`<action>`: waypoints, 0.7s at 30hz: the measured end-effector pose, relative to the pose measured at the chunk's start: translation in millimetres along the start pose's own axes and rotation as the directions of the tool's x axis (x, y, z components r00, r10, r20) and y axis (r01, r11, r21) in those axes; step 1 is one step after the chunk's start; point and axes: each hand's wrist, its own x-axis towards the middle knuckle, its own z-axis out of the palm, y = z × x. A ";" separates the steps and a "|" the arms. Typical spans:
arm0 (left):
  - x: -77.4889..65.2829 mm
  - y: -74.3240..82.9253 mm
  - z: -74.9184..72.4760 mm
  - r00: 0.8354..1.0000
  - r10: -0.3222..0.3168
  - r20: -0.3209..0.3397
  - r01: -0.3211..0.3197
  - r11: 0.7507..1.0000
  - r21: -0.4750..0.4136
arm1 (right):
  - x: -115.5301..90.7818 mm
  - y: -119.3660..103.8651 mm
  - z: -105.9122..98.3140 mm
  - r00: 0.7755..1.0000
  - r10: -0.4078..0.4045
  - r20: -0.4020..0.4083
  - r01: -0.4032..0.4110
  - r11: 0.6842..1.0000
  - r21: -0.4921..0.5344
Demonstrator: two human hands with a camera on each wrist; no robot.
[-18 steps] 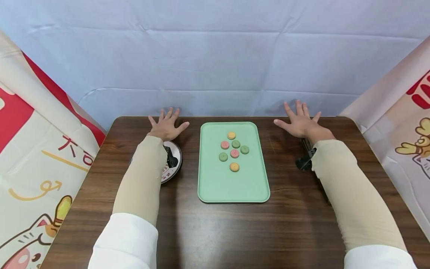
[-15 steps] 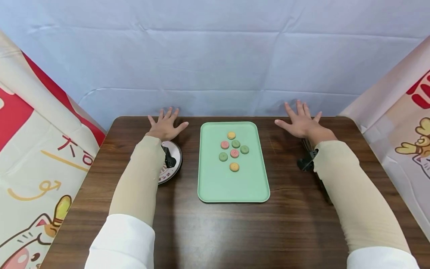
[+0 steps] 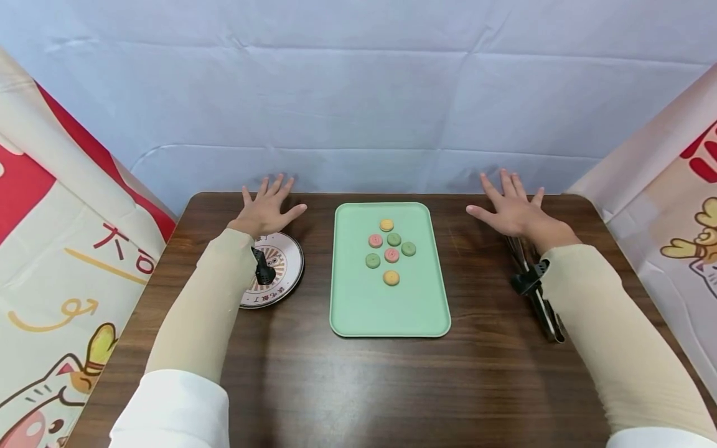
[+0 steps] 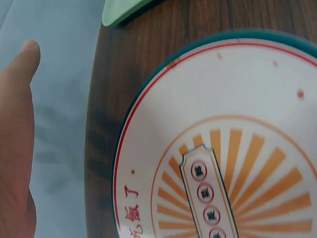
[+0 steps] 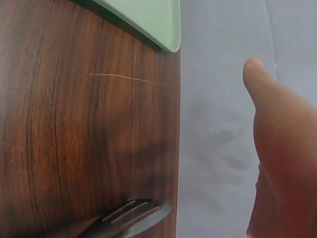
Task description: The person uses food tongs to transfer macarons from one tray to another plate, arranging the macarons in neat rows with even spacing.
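My left hand (image 3: pixel 263 210) hovers with fingers spread near the table's back edge, just beyond a round white plate (image 3: pixel 290 264). In the left wrist view the plate (image 4: pixel 237 89) shows a red rim line, orange rays and printed characters; the hand (image 4: pixel 15 144) holds nothing. On the other side my right hand (image 3: pixel 518 213) is also spread and holds nothing. Beneath its wrist lie shiny metal tongs (image 3: pixel 542 311), partly hidden by the arm; their slotted tip (image 5: pixel 141 215) shows in the right wrist view. A mint-green tray (image 3: pixel 392 314) lies between the hands.
Several small round cookies sit on the tray: yellow (image 3: pixel 391 278), pink (image 3: pixel 375 241) and green (image 3: pixel 408 249). All of it stands on a brown wooden table (image 3: pixel 358 392). A pale cloth (image 3: pixel 358 93) hangs behind the back edge, with printed cloths at both sides.
Both hands have moved slightly outward, away from the tray, the left to the left and the right to the right. More of the plate and the tongs now shows.
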 end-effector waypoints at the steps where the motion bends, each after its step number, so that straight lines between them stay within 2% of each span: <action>1: -1.4 -1.1 -0.4 1.000 0.004 -0.002 -0.004 1.000 0.000 | -1.6 0.4 -0.4 1.000 -0.003 -0.001 0.003 1.000 -0.005; 8: -11.6 -13.0 1.0 0.999 0.032 -0.016 -0.032 0.999 -0.031 | -12.1 0.9 -2.1 0.999 -0.037 -0.013 0.037 0.999 -0.028; 12: -23.6 -18.5 -0.9 0.998 0.046 -0.030 -0.048 0.997 -0.064 | -18.9 0.4 -3.9 0.998 -0.062 -0.032 0.060 0.997 -0.042; 21: -50.2 -31.4 -4.8 0.998 0.063 -0.015 -0.064 0.997 -0.034 | -35.6 4.1 -0.7 0.996 -0.089 -0.029 0.087 0.993 -0.074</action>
